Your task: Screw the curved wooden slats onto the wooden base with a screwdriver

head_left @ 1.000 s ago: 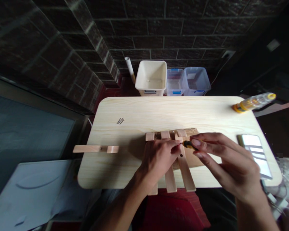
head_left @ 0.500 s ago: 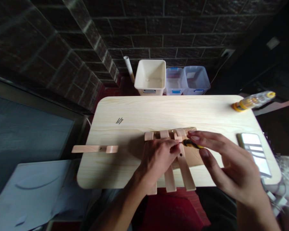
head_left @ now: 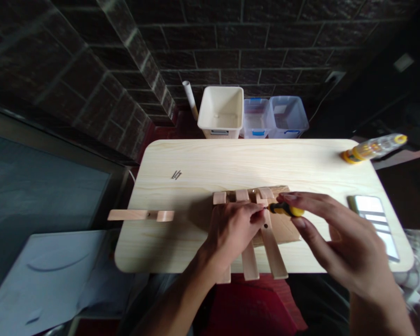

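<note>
Head view looks down on a pale wood-grain counter point(head_left: 252, 158) before a dark brick wall point(head_left: 231, 42), with a white basket point(head_left: 221, 112) and two clear plastic bins point(head_left: 273, 119) beyond it. A phone point(head_left: 373, 224) and a plastic bottle point(head_left: 373, 149) lie rightward; screws point(head_left: 177, 175) and a loose wooden slat point(head_left: 140, 215) lie leftward. The grip of the left hand point(head_left: 233, 233) closes over crossed wooden slats point(head_left: 250, 266) near the counter's front edge; the grip of the right hand point(head_left: 339, 238) pinches a yellow-and-black screwdriver point(head_left: 285, 209) just beside them.
</note>
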`<state>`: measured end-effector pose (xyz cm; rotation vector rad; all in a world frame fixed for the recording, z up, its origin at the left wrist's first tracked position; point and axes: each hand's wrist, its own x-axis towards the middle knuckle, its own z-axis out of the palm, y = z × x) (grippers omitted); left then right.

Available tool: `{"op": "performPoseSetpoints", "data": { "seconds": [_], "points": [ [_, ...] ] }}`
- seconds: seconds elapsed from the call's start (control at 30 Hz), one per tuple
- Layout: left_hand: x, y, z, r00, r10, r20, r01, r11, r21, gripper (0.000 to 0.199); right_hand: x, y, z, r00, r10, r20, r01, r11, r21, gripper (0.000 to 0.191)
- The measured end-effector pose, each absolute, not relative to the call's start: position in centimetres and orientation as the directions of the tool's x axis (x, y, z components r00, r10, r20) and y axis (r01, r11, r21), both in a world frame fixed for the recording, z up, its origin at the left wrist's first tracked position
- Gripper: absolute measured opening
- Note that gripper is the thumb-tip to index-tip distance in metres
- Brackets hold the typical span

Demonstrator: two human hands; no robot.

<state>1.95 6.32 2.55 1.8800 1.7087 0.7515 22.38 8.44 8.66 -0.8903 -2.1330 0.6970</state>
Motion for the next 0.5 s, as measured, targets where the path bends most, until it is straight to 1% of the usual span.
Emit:
{"op": "performPoseSetpoints", "data": {
  "seconds": [0.1, 0.27, 0.4, 0.5],
  "points": [
    [1.94, 6.29, 2.48, 0.064, 0.995, 0.078, 0.728, -0.1, 0.679, 0.018, 22.45, 8.49, 8.51, -0.502, 0.764, 0.406, 0.39, 0.619, -0.682, 0.041],
    [1.94, 6.27, 2.49, 0.076, 0.996, 0.039, 0.722, -0.082, 0.687, 0.018, 22.65, 8.67, 8.34, -0.478, 0.758, 0.443, 0.42, 0.64, -0.643, 0.041],
    [1.95, 6.29, 2.66, 0.077, 0.997, 0.028, 0.724, -0.075, 0.686, 0.018, 22.82, 8.69, 8.14, -0.471, 0.761, 0.447, 0.417, 0.638, -0.647, 0.039],
    [1.94, 6.29, 2.81, 0.075, 0.996, 0.036, 0.726, -0.08, 0.683, 0.017, 22.74, 8.68, 8.0, -0.488, 0.745, 0.455, 0.405, 0.654, -0.639, 0.043]
  ]
}}
